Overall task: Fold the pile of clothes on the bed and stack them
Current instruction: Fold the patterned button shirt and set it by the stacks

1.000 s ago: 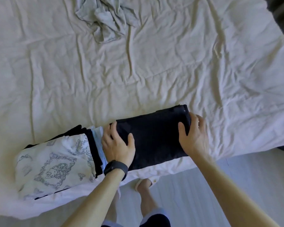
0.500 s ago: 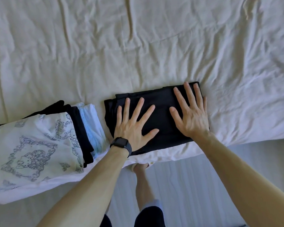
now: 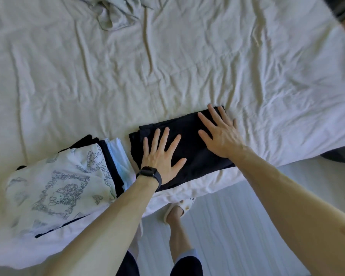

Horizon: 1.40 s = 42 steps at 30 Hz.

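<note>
Left hand (image 3: 160, 156) flat with fingers spread on the folded black garment (image 3: 189, 148), right hand (image 3: 220, 132) flat and spread beside it, garment near the bed (image 3: 187, 66) edge, just beside the folded stack (image 3: 64, 182)

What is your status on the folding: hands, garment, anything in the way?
Left hand, right hand flat on folded black garment. Folded stack close on its left. Crumpled grey garment lies at far side; nothing blocking.

Black watch (image 3: 148, 173), white slipper (image 3: 180, 207)
</note>
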Available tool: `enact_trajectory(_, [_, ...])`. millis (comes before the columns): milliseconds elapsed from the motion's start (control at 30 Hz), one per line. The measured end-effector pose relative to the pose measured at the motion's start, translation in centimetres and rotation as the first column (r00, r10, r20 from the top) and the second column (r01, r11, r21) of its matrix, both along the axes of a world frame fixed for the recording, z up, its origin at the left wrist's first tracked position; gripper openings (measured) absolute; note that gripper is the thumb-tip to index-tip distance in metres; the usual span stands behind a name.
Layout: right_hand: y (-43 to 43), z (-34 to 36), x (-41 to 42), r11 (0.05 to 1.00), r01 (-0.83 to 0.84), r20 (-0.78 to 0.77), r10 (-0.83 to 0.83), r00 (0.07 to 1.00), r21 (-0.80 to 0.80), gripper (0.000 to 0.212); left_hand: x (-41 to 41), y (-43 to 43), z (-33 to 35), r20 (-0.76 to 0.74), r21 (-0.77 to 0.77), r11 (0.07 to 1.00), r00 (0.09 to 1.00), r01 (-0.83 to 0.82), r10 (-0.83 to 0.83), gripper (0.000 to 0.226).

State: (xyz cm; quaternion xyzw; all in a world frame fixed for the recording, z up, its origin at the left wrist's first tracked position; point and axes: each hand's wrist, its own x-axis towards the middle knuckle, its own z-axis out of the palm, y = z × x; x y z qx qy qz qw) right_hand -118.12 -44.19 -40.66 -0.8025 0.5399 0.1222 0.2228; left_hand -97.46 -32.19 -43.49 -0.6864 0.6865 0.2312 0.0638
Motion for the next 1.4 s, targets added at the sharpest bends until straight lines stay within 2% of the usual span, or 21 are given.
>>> enact_trajectory(100, [0.8, 6.0, -0.2, 1.0, 0.017, -0.002, -0.018, 1.0, -0.018, 0.055, 0.9, 0.0, 5.1, -0.021, 0.063, 0.997, 0.998, 0.053, -0.051, 0.068])
enact_trajectory(200, [3.9, 13.0, -0.5, 0.991, 0.111, 0.006, -0.111, 0.994, -0.078, 0.049, 2.2, 0.7, 10.9, -0.07, 0.082, 0.989, 0.991, 0.121, -0.115, 0.069])
enact_trajectory(300, [9.2, 20.8, 0.2, 0.953, 0.232, 0.145, -0.206, 0.968, -0.194, 0.041, 4.1, 1.6, 17.4, -0.113, 0.064, 0.984, 0.981, 0.166, -0.159, 0.067])
enact_trajectory(367, [13.2, 25.8, 1.0, 0.902, 0.322, 0.234, -0.26, 0.937, -0.287, 0.037, 5.8, 1.9, 22.2, -0.102, 0.018, 0.974, 0.969, 0.226, -0.223, 0.064])
enact_trajectory(500, [20.3, 34.6, 2.4, 0.804, 0.492, 0.332, -0.388, 0.86, -0.334, 0.034, 8.6, 2.1, 31.5, -0.066, -0.106, 0.941, 0.942, 0.322, -0.33, 0.052])
enact_trajectory(700, [29.2, 43.5, 3.2, 0.598, 0.626, 0.465, -0.425, 0.777, -0.5, 0.027, 9.7, 3.1, 42.8, -0.012, -0.34, 0.863, 0.916, 0.373, -0.401, 0.045])
enact_trajectory(833, [35.0, 47.7, 4.0, 0.491, 0.627, 0.519, -0.354, 0.778, -0.605, 0.026, 9.3, 6.9, 48.9, -0.02, -0.502, 0.787, 0.905, 0.359, -0.426, 0.045])
enact_trajectory(1000, [41.1, 51.2, 5.4, 0.469, 0.602, 0.545, -0.268, 0.794, -0.646, 0.029, 10.1, 14.4, 54.1, -0.065, -0.621, 0.715, 0.887, 0.322, -0.457, 0.043])
enact_trajectory(1167, [43.8, 53.9, 9.0, 0.485, 0.56, 0.569, -0.146, 0.809, -0.671, 0.031, 15.8, 20.5, 57.4, -0.068, -0.688, 0.677, 0.905, 0.262, -0.42, 0.037])
enact_trajectory(1300, [44.6, 56.5, 15.3, 0.528, 0.49, 0.564, -0.024, 0.825, -0.694, 0.031, 23.4, 24.3, 60.4, 0.061, -0.679, 0.693, 0.959, 0.243, -0.276, 0.04])
enact_trajectory(1400, [44.7, 58.1, 21.5, 0.577, 0.418, 0.562, 0.087, 0.822, -0.701, 0.031, 30.5, 27.6, 62.3, 0.08, -0.695, 0.7, 0.985, 0.166, -0.154, 0.042])
